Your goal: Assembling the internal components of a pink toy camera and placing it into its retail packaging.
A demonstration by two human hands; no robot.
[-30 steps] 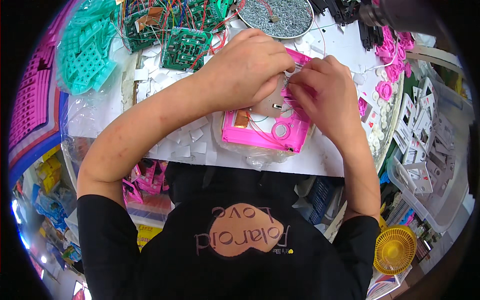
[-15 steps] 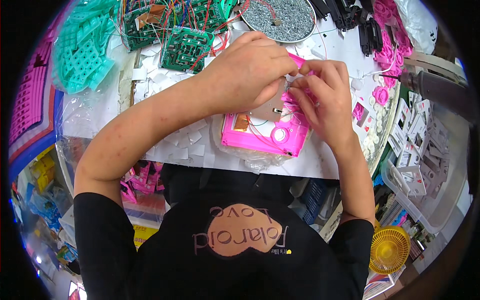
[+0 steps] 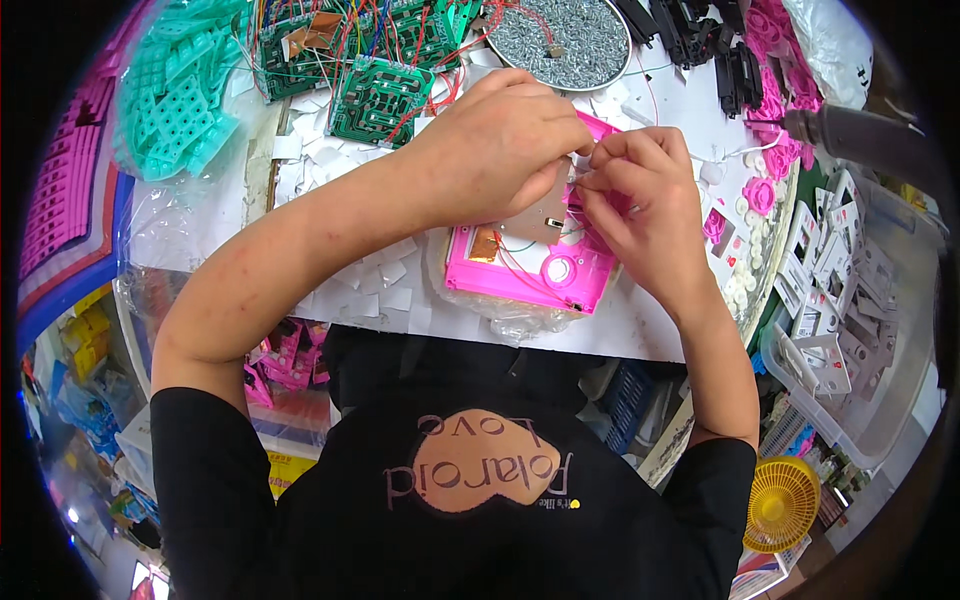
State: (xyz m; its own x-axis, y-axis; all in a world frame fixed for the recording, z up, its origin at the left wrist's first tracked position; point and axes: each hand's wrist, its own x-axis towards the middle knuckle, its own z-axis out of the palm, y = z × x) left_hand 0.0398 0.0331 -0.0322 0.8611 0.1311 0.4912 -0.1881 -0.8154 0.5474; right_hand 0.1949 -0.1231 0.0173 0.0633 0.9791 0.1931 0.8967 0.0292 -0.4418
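Pink plastic housing (image 3: 535, 270), flat and roughly rectangular, open side up, lies on the white worktable (image 3: 640, 335) close to its near edge, on a crumpled clear plastic bag (image 3: 505, 318). Long axis runs left to right, slightly tilted, right end nearer the person. Inside: brown circuit board (image 3: 540, 215), thin red and green wires, a round pink boss near the near-right corner.

Left hand (image 3: 495, 150) rests over the housing's far-left part, fingers curled, tips meeting the right hand above the far edge. Right hand (image 3: 640, 205) covers the far-right part, thumb and forefinger pinched together on something small; what it is cannot be told. Near half of the housing is uncovered.

Around: green circuit boards (image 3: 375, 95) with coloured wires at the far edge; round tray of small metal screws (image 3: 570, 40) beyond the hands; teal plastic keypad frames (image 3: 175, 110) at the far-left corner; loose pink plastic parts (image 3: 765, 180) along the right edge; white paper scraps (image 3: 385, 280) left of the housing.
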